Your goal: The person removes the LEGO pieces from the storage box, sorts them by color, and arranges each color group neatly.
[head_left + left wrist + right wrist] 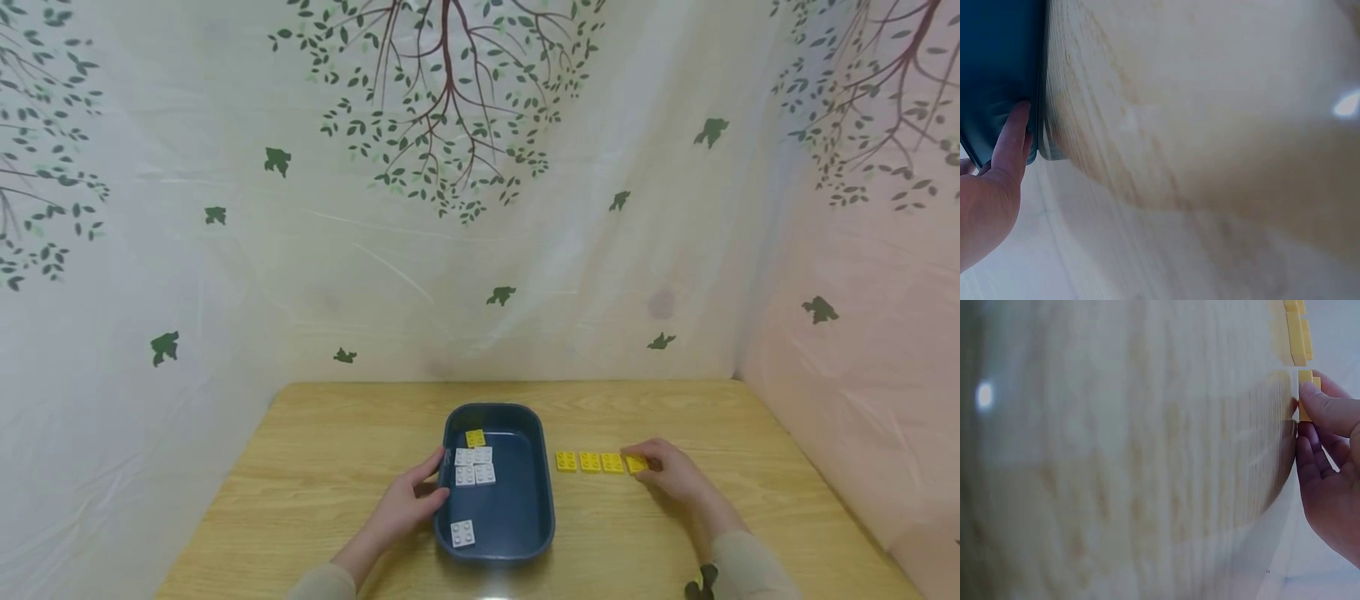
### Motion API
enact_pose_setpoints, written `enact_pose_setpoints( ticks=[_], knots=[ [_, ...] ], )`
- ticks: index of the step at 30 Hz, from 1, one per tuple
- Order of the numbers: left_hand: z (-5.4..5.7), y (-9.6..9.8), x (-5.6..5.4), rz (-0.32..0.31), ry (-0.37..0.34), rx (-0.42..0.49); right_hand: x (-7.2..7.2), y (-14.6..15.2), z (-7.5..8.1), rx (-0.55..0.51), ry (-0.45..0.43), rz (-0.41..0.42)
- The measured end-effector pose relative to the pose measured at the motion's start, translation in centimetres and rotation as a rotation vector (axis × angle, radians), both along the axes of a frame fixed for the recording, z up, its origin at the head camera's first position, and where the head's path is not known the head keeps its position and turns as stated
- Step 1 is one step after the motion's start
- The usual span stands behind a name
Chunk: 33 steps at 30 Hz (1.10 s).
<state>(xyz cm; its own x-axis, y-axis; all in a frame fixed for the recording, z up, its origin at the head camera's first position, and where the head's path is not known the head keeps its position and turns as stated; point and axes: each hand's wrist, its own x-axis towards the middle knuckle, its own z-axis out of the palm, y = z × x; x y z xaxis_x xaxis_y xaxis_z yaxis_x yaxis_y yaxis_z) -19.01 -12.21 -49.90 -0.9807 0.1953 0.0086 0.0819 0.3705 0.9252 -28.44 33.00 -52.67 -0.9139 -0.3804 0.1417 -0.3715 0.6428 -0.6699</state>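
In the head view a dark blue tray (517, 508) stands on the table. My left hand (408, 504) grips its left wall, thumb at the rim; the left wrist view shows this hand (997, 181) against the tray's side (1004, 56). Inside lie a yellow building brick (476, 437), a cluster of white bricks (474, 466) and a lone white brick (462, 533) near the front. To the right of the tray, three yellow bricks (590, 462) form a row. At its right end my right hand (675, 473) pinches another yellow brick (1305, 403) between thumb and fingers, at the table surface.
The wooden table (322, 467) reaches back to a pale curtain (420, 275) printed with branches and green birds. Curtain sides also enclose the table at left and right. A dark item (701, 583) sits by the right sleeve (750, 567).
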Motion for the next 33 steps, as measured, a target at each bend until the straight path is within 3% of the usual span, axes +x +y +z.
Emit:
enact_pose_setpoints(
  ticks=[14, 22, 27, 33],
  knots=[
    [-0.2, -0.2, -0.4, -0.002, -0.021, -0.022, 0.0, -0.3, 0.1, 0.031, 0.014, 0.005],
    [-0.2, -0.1, -0.4, -0.004, -0.015, 0.012, -0.1, -0.4, 0.1, 0.010, -0.017, 0.009],
    [-0.1, -0.2, -0.5, -0.012, -0.013, 0.014, 0.1, -0.5, 0.1, -0.038, -0.056, -0.024],
    [-0.1, -0.3, -0.6, -0.013, -0.015, 0.008, 0.1, -1.2, 1.0, -0.078, -0.040, -0.081]
  ],
)
